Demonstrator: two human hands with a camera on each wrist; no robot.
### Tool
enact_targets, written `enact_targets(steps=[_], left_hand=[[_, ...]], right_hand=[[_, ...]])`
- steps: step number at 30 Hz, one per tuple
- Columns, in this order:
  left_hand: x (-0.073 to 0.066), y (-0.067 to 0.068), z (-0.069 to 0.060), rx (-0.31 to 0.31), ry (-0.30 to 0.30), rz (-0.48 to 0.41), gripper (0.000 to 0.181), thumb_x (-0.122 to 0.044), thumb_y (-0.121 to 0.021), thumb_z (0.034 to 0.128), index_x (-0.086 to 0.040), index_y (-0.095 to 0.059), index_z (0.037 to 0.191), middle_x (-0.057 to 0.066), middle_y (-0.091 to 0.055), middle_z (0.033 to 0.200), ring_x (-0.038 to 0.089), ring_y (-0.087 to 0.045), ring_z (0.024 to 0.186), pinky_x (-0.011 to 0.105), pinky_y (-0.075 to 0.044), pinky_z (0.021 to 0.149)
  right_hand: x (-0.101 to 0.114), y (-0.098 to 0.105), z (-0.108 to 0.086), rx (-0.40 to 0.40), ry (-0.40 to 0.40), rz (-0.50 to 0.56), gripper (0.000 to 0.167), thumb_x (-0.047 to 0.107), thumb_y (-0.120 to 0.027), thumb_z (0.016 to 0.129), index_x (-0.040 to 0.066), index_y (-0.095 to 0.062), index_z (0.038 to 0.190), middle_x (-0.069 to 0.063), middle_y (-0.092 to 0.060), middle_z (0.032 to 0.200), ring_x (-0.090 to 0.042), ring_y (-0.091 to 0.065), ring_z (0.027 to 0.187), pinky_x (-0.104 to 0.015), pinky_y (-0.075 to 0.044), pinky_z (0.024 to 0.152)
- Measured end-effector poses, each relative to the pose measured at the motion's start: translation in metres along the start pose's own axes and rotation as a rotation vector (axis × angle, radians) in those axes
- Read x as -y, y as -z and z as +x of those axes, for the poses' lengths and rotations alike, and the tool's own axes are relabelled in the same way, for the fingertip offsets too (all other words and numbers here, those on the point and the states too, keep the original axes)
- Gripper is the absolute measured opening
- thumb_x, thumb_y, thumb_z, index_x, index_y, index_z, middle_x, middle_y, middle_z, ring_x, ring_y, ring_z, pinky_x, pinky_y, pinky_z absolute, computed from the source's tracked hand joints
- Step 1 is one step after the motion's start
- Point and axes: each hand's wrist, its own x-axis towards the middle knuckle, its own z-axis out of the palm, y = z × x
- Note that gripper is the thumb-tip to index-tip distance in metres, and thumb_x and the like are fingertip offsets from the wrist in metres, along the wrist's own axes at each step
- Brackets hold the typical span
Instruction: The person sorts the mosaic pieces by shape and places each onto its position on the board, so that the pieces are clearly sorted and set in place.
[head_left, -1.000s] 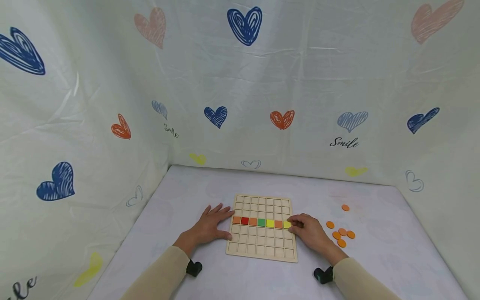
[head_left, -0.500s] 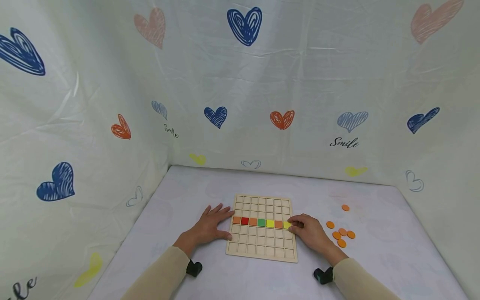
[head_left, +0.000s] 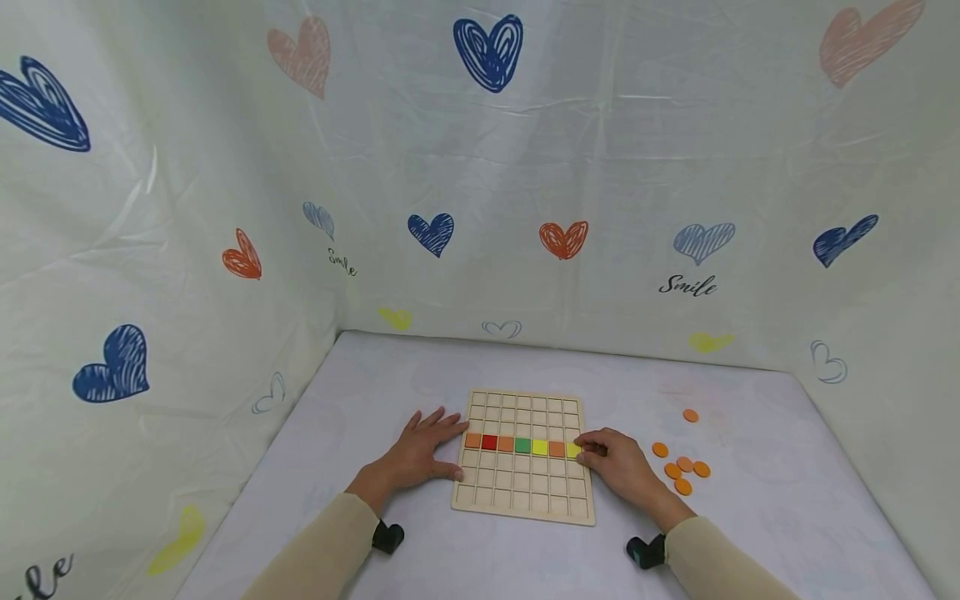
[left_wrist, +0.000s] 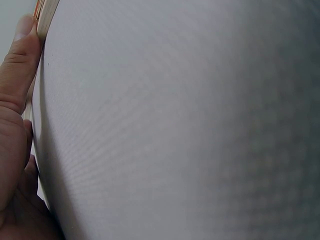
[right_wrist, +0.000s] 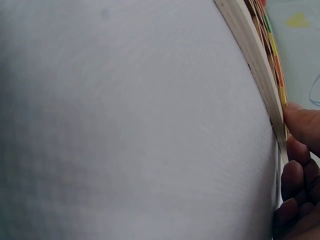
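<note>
A wooden grid board [head_left: 522, 502] lies on the table with one row of coloured square tiles across its middle. That row runs orange, red, orange, green, yellow, orange, yellow. With fingers spread, my left hand [head_left: 415, 452] rests against the board's left edge; in the left wrist view its thumb [left_wrist: 20, 70] touches the rim. At the right edge, my right hand [head_left: 624, 468] has thumb and forefinger on either side of the end yellow tile [head_left: 573, 450], pinching it. The right wrist view shows the thumb [right_wrist: 306, 125] by the tile row, other fingers curled below.
Several orange discs [head_left: 683, 487] lie loose on the table right of the right hand, one [head_left: 691, 415] farther back. White curtains [head_left: 480, 167] printed with hearts stand behind and beside the white table [head_left: 420, 367]. A dark wrist device [head_left: 387, 537] shows at each cuff.
</note>
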Motion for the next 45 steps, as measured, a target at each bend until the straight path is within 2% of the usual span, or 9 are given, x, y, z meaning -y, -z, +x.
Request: enact_targets(steps=[15,26,32,45], left_hand=[[0.000,0.001,0.000,-0.005,-0.006,0.008,0.090,-0.055,-0.085,0.0821,-0.025,-0.050,0.159,0.003,-0.042,0.169,0.033,-0.022,0.163,0.062,-0.007,0.132],[0.000,0.000,0.000,0.001,-0.003,0.004,0.090,-0.056,-0.084,0.0823,-0.025,-0.049,0.159,0.002,-0.041,0.169,0.033,-0.021,0.163,0.061,-0.006,0.133],[0.000,0.001,0.000,-0.001,-0.006,0.005,0.090,-0.057,-0.084,0.0822,-0.025,-0.049,0.159,0.003,-0.041,0.169,0.033,-0.022,0.163,0.062,-0.006,0.132],[-0.003,0.003,-0.002,-0.004,0.000,-0.001,0.089,-0.054,-0.085,0.0826,-0.024,-0.050,0.159,0.003,-0.042,0.169,0.033,-0.022,0.163,0.061,-0.006,0.133]], right_hand=[[0.000,0.000,-0.002,-0.010,0.004,0.022,0.023,0.011,-0.080,0.093,0.009,-0.077,0.115,0.002,-0.063,0.091,-0.013,-0.054,0.082,-0.022,-0.046,0.068],[-0.004,0.003,-0.006,-0.011,-0.029,0.026,0.026,0.014,-0.080,0.093,0.010,-0.076,0.118,0.002,-0.066,0.095,-0.015,-0.056,0.087,-0.022,-0.049,0.070],[-0.006,0.009,-0.009,-0.006,-0.041,0.024,0.027,0.017,-0.079,0.094,0.011,-0.076,0.120,0.001,-0.068,0.098,-0.016,-0.057,0.089,-0.024,-0.052,0.074],[-0.024,0.027,-0.026,-0.012,-0.069,0.015,0.027,0.017,-0.079,0.094,0.011,-0.076,0.121,0.001,-0.068,0.100,-0.015,-0.057,0.090,-0.022,-0.051,0.072]])
